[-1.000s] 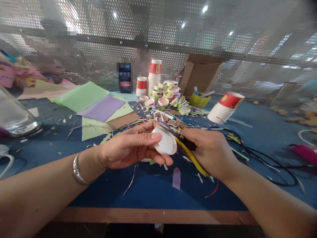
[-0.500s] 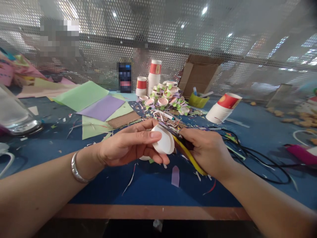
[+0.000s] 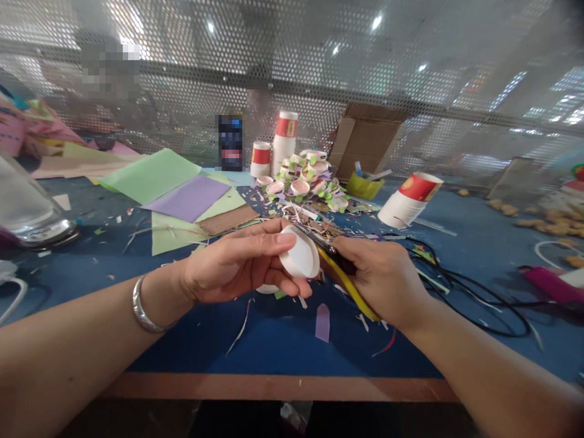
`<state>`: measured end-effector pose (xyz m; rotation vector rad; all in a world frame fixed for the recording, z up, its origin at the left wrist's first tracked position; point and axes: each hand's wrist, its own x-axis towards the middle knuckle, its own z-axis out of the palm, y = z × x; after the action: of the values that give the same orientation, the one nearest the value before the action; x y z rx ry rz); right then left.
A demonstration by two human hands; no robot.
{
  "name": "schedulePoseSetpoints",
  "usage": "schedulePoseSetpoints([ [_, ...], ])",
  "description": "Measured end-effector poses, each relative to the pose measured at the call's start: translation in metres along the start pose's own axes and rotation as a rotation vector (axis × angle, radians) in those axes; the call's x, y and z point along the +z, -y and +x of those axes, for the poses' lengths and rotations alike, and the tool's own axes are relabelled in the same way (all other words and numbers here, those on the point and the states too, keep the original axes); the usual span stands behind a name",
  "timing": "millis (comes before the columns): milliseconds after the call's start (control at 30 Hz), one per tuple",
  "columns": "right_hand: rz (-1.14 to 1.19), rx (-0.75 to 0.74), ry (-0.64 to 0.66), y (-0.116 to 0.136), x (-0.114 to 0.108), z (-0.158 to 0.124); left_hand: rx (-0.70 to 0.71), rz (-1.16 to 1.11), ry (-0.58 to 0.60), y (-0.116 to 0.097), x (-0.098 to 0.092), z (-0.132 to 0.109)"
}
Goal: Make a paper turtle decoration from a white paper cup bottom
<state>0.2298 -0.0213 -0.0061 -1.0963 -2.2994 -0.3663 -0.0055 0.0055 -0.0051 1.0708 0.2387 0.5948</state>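
Note:
Between thumb and fingers, my left hand (image 3: pixel 246 258) holds a round white paper cup bottom (image 3: pixel 298 254), its flat face tilted toward me. My right hand (image 3: pixel 383 277) is closed around scissors with a yellow handle (image 3: pixel 351 292). Their dark blades (image 3: pixel 310 234) lie along the far edge of the cup bottom; whether they bite into it I cannot tell. Below the hands a purple paper tab (image 3: pixel 322 323) with a rounded end lies on the table. Another white round piece (image 3: pixel 267 289) shows partly beneath my left fingers.
A heap of small decorated cup pieces (image 3: pixel 305 179) stands ahead, beside stacked paper cups (image 3: pixel 285 143). More nested cups (image 3: pixel 409 199) lean at the right, near black cables (image 3: pixel 474 298). Coloured paper sheets (image 3: pixel 150 176) lie left, by a clear container (image 3: pixel 30 210). Scraps litter the blue table (image 3: pixel 191 347).
The white cup bottom has turned and shifted slightly up and left in my left hand. My right hand and the scissors have barely moved.

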Motion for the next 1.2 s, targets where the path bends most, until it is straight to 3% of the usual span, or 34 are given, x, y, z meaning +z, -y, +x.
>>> schedulePoseSetpoints([
  [300, 0.094, -0.019, 0.011, 0.001, 0.003, 0.001, -0.029, 0.055, -0.026, 0.001, 0.003, 0.001],
  [700, 0.054, 0.008, 0.016, 0.001, 0.003, -0.001, -0.038, 0.059, -0.027, 0.002, 0.003, 0.002],
  [900, 0.040, 0.096, -0.032, -0.001, 0.001, 0.002, -0.005, 0.048, -0.045, 0.001, -0.002, 0.003],
  [1033, -0.012, 0.192, 0.000, -0.008, -0.003, 0.006, 0.047, 0.031, -0.173, -0.006, -0.006, 0.004],
  [1200, -0.126, 0.344, 0.287, -0.020, -0.001, 0.008, 0.130, 0.099, -0.519, -0.016, -0.012, 0.005],
])
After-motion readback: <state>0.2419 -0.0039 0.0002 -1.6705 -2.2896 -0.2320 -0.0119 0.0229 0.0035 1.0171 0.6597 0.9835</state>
